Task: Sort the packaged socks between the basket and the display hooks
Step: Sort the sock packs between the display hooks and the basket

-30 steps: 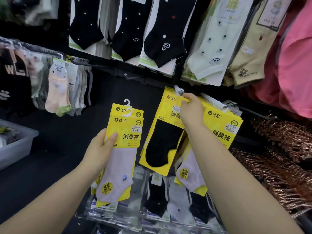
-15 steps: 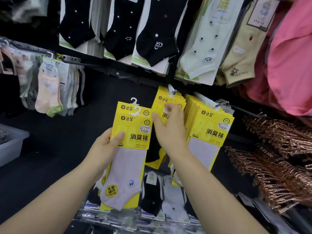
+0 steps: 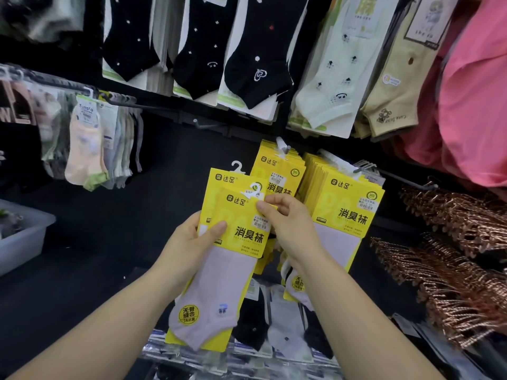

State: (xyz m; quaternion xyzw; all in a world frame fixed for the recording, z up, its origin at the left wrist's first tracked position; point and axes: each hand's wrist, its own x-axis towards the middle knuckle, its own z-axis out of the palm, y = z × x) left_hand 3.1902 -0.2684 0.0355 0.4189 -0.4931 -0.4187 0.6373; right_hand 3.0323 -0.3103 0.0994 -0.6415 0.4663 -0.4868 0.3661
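The left hand (image 3: 192,242) is closed around 2 yellow cardboard sock packs with pale lilac socks (image 3: 233,242), thumb on the front. The right hand (image 3: 288,223) pinches the upper right corner of the front pack. Just behind hang 2 rows of similar yellow packs on wire display hooks (image 3: 343,204). Copper-coloured hangers (image 3: 452,256) lie at the right. A grey plastic basket (image 3: 24,237) is cut off at the left edge; its contents are blurred.

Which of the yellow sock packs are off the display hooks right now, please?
The two lilac-sock packs held between the left hand and right hand; the other yellow stacks hang on hooks.
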